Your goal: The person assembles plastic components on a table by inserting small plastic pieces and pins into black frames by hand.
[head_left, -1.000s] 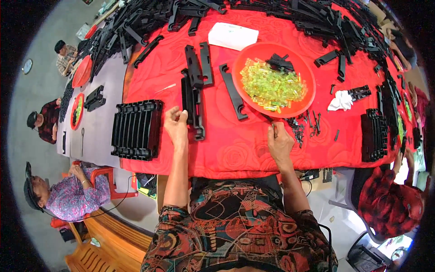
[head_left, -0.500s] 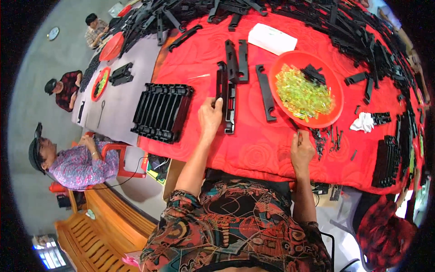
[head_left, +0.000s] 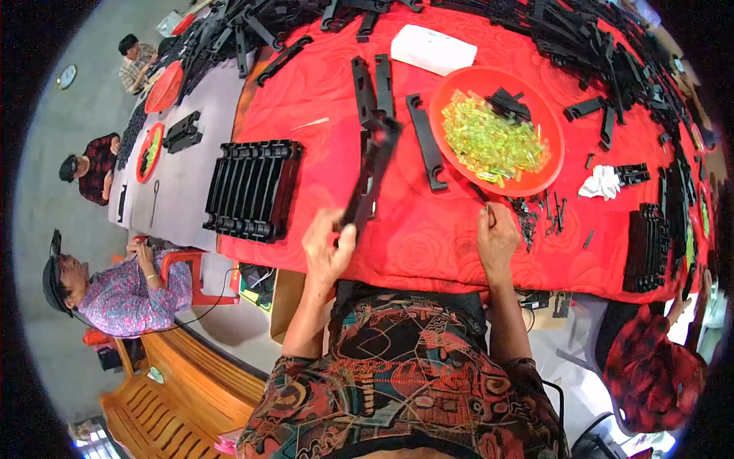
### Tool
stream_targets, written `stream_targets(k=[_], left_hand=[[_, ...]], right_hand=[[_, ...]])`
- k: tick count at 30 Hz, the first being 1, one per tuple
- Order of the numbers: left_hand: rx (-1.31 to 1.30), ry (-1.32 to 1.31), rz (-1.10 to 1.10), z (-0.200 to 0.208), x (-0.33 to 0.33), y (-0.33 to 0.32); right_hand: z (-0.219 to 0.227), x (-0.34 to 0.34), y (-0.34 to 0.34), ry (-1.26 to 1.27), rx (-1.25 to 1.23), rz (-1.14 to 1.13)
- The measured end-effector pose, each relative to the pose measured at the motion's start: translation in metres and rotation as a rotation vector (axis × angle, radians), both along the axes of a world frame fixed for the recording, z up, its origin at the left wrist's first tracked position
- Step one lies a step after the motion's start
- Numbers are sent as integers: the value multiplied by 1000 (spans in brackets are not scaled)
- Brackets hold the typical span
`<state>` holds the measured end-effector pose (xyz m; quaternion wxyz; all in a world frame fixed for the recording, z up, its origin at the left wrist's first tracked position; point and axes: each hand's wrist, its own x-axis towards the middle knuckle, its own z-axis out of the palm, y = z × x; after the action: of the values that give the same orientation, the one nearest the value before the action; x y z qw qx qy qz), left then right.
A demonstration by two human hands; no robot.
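Observation:
My left hand (head_left: 327, 249) grips the near end of a long black plastic strip (head_left: 369, 177), lifted and angled over the red tablecloth (head_left: 428, 237). My right hand (head_left: 497, 237) rests near the table's front edge, pinching a thin dark tool (head_left: 481, 196) that points toward the orange plate (head_left: 547, 126). The plate holds a heap of small yellow-green pieces (head_left: 489, 145) and a few black parts. More black strips (head_left: 423, 141) lie flat between the lifted strip and the plate.
A stack of black ribbed parts (head_left: 252, 187) sits left of my hand. A white box (head_left: 433, 50) and piles of black strips (head_left: 596, 38) lie farther back. Small screws (head_left: 543, 214), a white rag (head_left: 601, 183). Other people sit at left and lower right.
My left hand has taken one black strip off the table and pulled it toward me. My right hand stayed near the front edge. The view shifted slightly.

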<state>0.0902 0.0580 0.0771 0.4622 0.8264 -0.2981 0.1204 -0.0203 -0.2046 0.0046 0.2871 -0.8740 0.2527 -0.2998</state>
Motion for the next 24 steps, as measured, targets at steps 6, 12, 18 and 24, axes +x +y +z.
stream_targets(k=[6, 12, 18, 24], left_hand=[[189, -38, -283, -17, -21, 6], [340, -120, -371, -36, -13, -20], [343, -198, -355, -37, -4, -40], [377, -257, -303, -46, -4, -44]], right_hand=[[-1, 0, 0, -43, -20, 27], [-1, -4, -1, 13, -16, -22], [1, -5, -3, -13, -78, -106], [-1, -4, -5, -15, -65, -130]])
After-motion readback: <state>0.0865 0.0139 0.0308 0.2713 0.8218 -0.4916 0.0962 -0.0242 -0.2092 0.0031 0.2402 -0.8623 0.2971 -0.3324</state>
